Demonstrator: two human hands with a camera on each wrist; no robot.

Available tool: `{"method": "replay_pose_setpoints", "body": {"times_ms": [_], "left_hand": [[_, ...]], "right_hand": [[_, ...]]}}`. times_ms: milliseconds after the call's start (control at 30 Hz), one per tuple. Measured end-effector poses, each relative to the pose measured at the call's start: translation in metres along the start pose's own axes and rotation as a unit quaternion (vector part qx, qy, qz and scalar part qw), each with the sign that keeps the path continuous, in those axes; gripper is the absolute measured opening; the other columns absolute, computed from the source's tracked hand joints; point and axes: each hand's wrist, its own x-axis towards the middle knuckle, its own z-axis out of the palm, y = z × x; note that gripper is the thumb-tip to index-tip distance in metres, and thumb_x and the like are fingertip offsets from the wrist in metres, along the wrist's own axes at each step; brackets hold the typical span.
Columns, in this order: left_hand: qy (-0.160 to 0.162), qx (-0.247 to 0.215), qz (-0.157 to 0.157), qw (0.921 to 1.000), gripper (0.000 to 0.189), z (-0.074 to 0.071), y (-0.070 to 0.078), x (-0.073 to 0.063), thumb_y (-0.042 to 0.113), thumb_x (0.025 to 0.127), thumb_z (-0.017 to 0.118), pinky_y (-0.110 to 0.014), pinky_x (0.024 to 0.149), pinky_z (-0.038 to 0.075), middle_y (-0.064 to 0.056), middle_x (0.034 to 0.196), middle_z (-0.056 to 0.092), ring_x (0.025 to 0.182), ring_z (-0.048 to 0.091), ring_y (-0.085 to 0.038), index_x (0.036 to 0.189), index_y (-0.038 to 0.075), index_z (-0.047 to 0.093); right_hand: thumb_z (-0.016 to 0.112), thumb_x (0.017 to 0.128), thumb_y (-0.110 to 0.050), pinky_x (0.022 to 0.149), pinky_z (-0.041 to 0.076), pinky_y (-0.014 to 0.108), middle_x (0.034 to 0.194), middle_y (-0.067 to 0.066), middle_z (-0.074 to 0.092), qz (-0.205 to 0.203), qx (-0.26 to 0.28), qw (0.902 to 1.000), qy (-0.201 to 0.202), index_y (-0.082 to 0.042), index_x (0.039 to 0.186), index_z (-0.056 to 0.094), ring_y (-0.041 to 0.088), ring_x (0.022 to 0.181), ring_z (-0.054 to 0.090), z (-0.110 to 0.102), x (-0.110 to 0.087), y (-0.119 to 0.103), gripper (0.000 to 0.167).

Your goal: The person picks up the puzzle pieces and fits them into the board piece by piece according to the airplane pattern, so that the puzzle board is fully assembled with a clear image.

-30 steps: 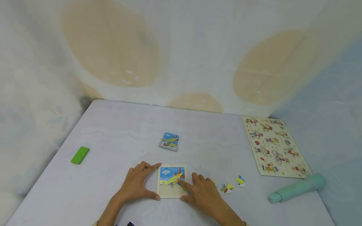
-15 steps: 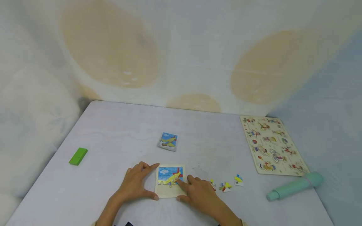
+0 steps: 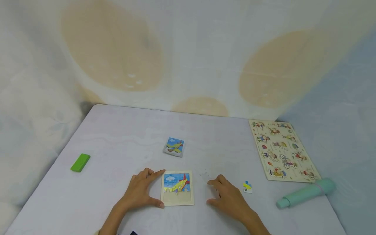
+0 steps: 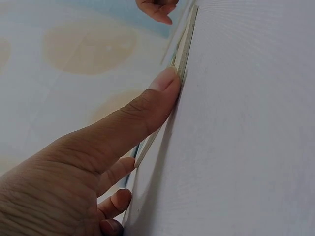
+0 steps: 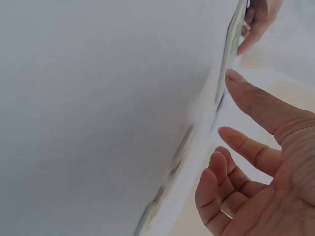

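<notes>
A small square jigsaw board (image 3: 177, 199) with a pale wooden frame lies flat on the table. Its upper part shows a yellow and red plane on blue sky; the lower part is bare wood. My left hand (image 3: 141, 191) spreads straight thumb and index finger along the left side, fingertips at its two corners. Right of the board, my right hand (image 3: 227, 197) is over the table, fingers loosely bent and nothing between them in the right wrist view. One loose jigsaw piece (image 3: 247, 187), yellow and blue, lies just beyond it; other loose pieces are hidden under this hand in the head view.
Behind the board lies a plane picture card (image 3: 174, 147). A green block (image 3: 80, 163) is at the left. At the right are a large wooden board with figures (image 3: 283, 153) and a mint-green cylinder (image 3: 305, 195). Patterned cloth (image 3: 202, 65) hangs behind the table.
My right hand has left the jigsaw's plane picture and moved right, over the loose pieces, which it now covers except one. My left hand keeps its place at the board.
</notes>
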Motion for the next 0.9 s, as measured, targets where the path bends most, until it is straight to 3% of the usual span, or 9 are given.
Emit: {"method": "replay_pose_setpoints", "body": {"times_ms": [200,333,667,900], "left_hand": [[-0.004,0.0,-0.003,1.0,0.115,-0.001,0.0,0.0,0.073,0.041,0.086,-0.032,0.076,0.026,0.012,0.104,0.045,0.094,0.041,-0.01,0.144,0.037,0.051],[0.003,-0.005,-0.002,1.0,0.115,0.0,0.0,0.0,0.073,0.04,0.086,-0.032,0.075,0.026,0.013,0.102,0.045,0.093,0.041,-0.01,0.143,0.036,0.053],[0.0,-0.004,-0.001,1.0,0.115,-0.001,0.0,-0.001,0.072,0.041,0.087,-0.032,0.077,0.027,0.012,0.104,0.045,0.095,0.041,-0.01,0.144,0.037,0.051],[-0.002,-0.005,-0.001,1.0,0.115,-0.001,0.0,-0.001,0.072,0.041,0.087,-0.033,0.078,0.027,0.012,0.104,0.045,0.095,0.041,-0.011,0.144,0.036,0.051]], "right_hand": [[0.09,0.068,-0.029,0.07,0.045,0.022,0.097,-0.011,0.051,0.068,0.043,0.9967,0.005,-0.019,0.11,0.067,0.005,0.08,0.048,-0.005,-0.005,0.022,0.05],[0.09,0.069,-0.028,0.068,0.043,0.023,0.095,-0.009,0.05,0.089,0.068,0.9937,-0.003,-0.02,0.106,0.066,0.007,0.079,0.046,-0.006,-0.004,0.03,0.045],[0.086,0.075,-0.024,0.061,0.04,0.019,0.093,-0.006,0.047,0.064,0.085,0.9941,-0.018,-0.02,0.101,0.066,0.005,0.07,0.043,-0.008,-0.008,0.038,0.033],[0.086,0.074,-0.026,0.061,0.04,0.018,0.093,-0.009,0.049,0.006,0.038,0.9992,0.01,-0.014,0.097,0.07,0.0,0.069,0.041,-0.005,-0.009,0.038,0.03]]}}
